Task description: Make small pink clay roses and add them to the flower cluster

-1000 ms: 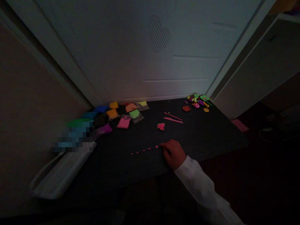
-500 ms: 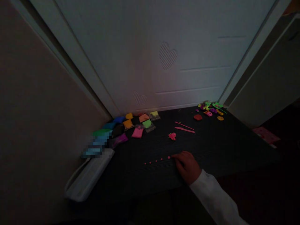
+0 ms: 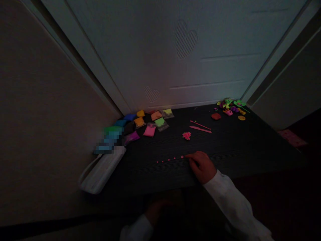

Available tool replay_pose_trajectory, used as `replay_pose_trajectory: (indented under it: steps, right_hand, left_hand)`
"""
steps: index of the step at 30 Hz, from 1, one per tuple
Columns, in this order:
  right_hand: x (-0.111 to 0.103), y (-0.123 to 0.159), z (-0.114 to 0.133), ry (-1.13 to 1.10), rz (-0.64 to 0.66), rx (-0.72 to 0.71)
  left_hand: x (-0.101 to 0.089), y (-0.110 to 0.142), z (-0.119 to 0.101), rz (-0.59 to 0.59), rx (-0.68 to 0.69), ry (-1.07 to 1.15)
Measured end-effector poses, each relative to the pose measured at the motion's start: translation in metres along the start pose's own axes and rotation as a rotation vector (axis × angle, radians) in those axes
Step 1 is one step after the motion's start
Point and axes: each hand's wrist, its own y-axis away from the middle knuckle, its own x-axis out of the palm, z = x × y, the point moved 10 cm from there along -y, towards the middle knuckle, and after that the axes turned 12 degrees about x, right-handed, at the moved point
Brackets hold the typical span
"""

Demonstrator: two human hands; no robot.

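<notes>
On the dark table, a row of several small pink clay balls [image 3: 174,158] lies in front of me, with the largest at the right end. The extended index finger of my right hand [image 3: 202,166] reaches the table just beside that largest ball. Nothing shows in this hand; its thumb is apart from the index finger and the other fingers are bent. A pink clay flower-like cluster [image 3: 186,135] rests farther back. Behind it lie a pink clay knife [image 3: 200,129] and a thin pink stick tool [image 3: 200,125]. My left hand [image 3: 155,211] hangs below the table's near edge, its fingers too dark to make out.
Clay packets in many colours, including a pink packet [image 3: 149,130], line the back left. A white pencil-case-like pouch [image 3: 103,172] lies at the left edge. Red clay [image 3: 216,116] and small colourful clay figures [image 3: 229,108] sit at the back right. A white door [image 3: 160,60] stands behind.
My left hand has come into view below the table edge. The camera has tilted down, so the table appears higher. My right index finger stays beside the largest ball.
</notes>
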Motion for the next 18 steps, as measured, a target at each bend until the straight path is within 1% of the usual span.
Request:
replay_pose_trajectory:
  steps: [2, 4, 6, 11, 13, 15, 18]
  right_hand:
    - [0.001, 0.000, 0.000, 0.009, 0.013, 0.002]
    - [0.002, 0.000, -0.001, 0.021, 0.026, 0.010]
    - [0.003, 0.000, -0.001, 0.031, 0.033, 0.016]
    - [0.005, 0.000, 0.002, 0.080, 0.036, -0.001]
    - [0.007, 0.000, 0.004, 0.129, 0.046, -0.009]
    - [0.011, 0.001, 0.007, 0.198, 0.071, -0.014]
    - [0.016, 0.003, 0.010, 0.298, 0.104, -0.020]
  left_hand:
    - [-0.011, 0.009, 0.006, -0.003, -0.040, 0.003]
    - [-0.026, 0.019, 0.009, -0.043, -0.066, -0.003]
    - [-0.034, 0.026, 0.012, -0.045, -0.111, -0.045]
    - [-0.051, 0.029, -0.003, -0.109, -0.091, -0.200]
    - [-0.060, 0.033, -0.007, -0.182, -0.103, -0.228]
    - [-0.073, 0.041, -0.011, -0.284, -0.116, -0.244]
    - [-0.093, 0.061, -0.019, -0.463, -0.102, -0.249]
